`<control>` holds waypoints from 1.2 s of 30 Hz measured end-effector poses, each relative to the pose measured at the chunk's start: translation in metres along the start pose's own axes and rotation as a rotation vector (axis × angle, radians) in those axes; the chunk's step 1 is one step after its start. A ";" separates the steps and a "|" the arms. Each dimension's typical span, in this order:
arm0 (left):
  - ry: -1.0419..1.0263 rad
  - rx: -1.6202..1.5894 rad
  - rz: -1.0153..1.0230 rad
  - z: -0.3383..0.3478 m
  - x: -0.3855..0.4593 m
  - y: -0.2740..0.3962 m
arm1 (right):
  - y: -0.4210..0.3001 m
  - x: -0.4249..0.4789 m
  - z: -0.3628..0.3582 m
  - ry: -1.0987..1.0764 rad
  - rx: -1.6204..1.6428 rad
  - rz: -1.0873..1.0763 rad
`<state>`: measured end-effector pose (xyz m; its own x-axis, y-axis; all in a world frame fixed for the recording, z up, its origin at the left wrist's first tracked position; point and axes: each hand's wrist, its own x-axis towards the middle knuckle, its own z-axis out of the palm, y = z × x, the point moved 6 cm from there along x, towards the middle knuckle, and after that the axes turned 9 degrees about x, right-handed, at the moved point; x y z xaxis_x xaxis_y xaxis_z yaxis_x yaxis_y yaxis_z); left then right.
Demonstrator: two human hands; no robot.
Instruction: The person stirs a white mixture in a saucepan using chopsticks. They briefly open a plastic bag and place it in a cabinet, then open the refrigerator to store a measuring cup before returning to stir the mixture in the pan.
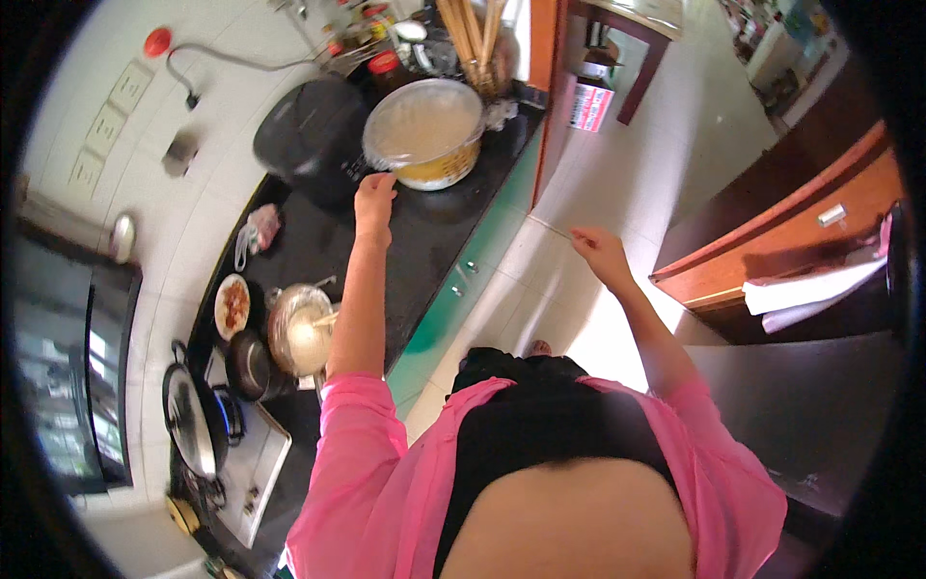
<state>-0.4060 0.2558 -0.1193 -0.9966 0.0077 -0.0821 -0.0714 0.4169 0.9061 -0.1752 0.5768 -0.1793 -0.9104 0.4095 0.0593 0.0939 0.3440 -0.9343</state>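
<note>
My left hand (376,203) is at the near rim of a large yellow and white basin (438,166) covered with clear film; its fingertips are close together, and whether they pinch the film cannot be told. Beside the basin stands a black appliance (311,130). My right hand (602,253) hangs over the floor with curled fingers, away from any object. Left of my left forearm, a bowl of pale batter or dough (307,336) holds a utensil. An oval dish of reddish food (234,307) and a dark pan (249,364) are next to it.
A lidded pan (189,420) sits on the gas stove (249,463), where a blue flame shows. Jars, a red-lidded one (383,64) among them, and wooden chopsticks (474,36) crowd the counter's far end. A pink plastic bag (262,226) lies by the wall. Wooden doors (796,239) stand at right.
</note>
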 end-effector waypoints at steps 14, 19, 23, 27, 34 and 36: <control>-0.454 -0.459 -0.306 0.080 0.096 -0.061 | -0.049 -0.305 -0.253 1.065 -0.801 0.181; -1.014 -0.155 -0.036 0.165 -0.100 0.054 | -0.137 -0.467 -0.304 1.412 -1.276 0.320; -1.431 -0.120 0.558 0.235 -0.319 0.158 | -0.188 -0.542 -0.331 1.386 -1.692 0.482; -1.905 -0.405 1.123 0.278 -0.583 0.228 | -0.223 -0.569 -0.382 1.097 -1.952 0.500; -1.830 -0.366 1.372 0.349 -0.888 0.263 | -0.260 -0.576 -0.470 0.913 -1.968 0.821; -1.890 -0.374 1.349 0.350 -0.910 0.267 | -0.263 -0.577 -0.472 0.854 -1.901 1.024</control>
<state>0.4959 0.6778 0.0522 0.6314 0.6328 0.4482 0.1234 -0.6526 0.7476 0.5155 0.6491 0.1978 -0.0697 0.8594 0.5066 0.8433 -0.2205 0.4900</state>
